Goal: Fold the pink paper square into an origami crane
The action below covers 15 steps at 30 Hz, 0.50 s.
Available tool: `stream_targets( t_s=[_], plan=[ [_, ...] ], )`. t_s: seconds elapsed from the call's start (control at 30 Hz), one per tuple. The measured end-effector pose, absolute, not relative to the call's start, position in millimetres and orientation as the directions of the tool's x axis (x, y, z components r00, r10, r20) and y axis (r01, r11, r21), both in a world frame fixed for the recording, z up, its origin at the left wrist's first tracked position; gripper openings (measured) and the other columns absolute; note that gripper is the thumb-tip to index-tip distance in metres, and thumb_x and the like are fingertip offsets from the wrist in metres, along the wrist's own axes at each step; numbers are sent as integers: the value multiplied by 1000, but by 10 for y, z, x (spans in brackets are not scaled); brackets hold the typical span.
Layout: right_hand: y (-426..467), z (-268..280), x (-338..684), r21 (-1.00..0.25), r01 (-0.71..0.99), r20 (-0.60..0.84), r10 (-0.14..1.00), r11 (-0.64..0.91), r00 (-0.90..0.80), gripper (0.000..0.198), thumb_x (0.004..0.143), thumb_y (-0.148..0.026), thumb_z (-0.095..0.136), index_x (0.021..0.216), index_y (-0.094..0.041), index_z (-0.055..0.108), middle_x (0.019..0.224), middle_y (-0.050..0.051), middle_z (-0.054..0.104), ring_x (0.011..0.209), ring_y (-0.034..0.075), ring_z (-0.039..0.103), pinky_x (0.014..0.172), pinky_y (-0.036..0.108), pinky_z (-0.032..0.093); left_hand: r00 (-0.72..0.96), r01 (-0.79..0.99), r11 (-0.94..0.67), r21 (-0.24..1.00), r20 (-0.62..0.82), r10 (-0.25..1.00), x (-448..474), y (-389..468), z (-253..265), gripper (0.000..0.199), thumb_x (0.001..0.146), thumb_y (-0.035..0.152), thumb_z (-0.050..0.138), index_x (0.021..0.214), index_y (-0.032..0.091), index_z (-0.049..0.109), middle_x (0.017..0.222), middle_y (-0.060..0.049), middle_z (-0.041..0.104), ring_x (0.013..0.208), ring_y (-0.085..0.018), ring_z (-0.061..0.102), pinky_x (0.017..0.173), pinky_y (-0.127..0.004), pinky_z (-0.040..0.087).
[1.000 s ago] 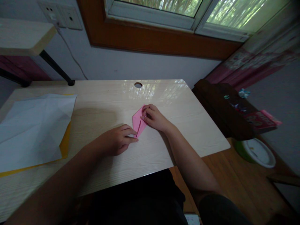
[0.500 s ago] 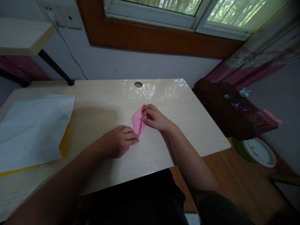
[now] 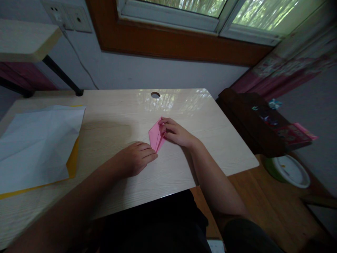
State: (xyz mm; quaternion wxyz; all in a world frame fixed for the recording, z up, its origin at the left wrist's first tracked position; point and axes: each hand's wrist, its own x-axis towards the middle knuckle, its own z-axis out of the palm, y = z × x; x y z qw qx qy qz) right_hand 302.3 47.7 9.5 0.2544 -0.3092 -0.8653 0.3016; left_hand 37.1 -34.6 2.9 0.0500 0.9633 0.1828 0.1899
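Pink folded paper [image 3: 155, 135], kite-shaped with a narrow point toward the person, lies on a pale wood-grain bench [image 3: 110, 116], roughly central. On the left hand [image 3: 135, 160], the fingers [image 3: 149, 151] pinch the paper's lower tip. On the right hand [image 3: 179, 135], the fingers [image 3: 168, 120] bend over its upper right side, touching it; whether they grip or only press, I cannot tell.

A dark crease line runs up from the tip, and the layers there look slightly parted. If the left fingers slip, the tip could shift and the fold set crooked. Uneven pressure from the right fingers could wrinkle the flap, and a hard pull between the hands might tear the thin point.

Counted: two hands, both on one pink paper; one bench with one round hole [image 3: 155, 95] near its back edge; two wall plates [image 3: 78, 18] side by side, one with a cord. Well to the left lie white paper [image 3: 39, 147] and yellow paper [image 3: 73, 162] beneath it; how many sheets is unclear.
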Motion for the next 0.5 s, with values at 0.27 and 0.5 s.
stream_targets(
  t_s=[0.27, 0.5],
  plan=[
    [470, 32, 2984, -614, 431, 305, 703, 661, -643, 8, 93, -26, 61, 87, -22, 64, 126, 10, 57, 127, 25, 52, 118, 50, 40, 841, 363, -915, 175, 361, 403, 361, -305, -25, 35, 95, 9, 52, 128, 15, 64, 118, -11, 72, 108, -25, 64, 94, -42, 54],
    [472, -21, 2943, -540, 485, 337, 704, 688, -625, 12, 91, -32, 67, 89, -21, 63, 123, 12, 59, 123, 27, 53, 110, 49, 45, 842, 347, -928, 139, 390, 373, 362, -281, -27, 31, 98, 12, 52, 126, 16, 67, 117, -11, 73, 108, -24, 64, 92, -42, 55]
  ],
)
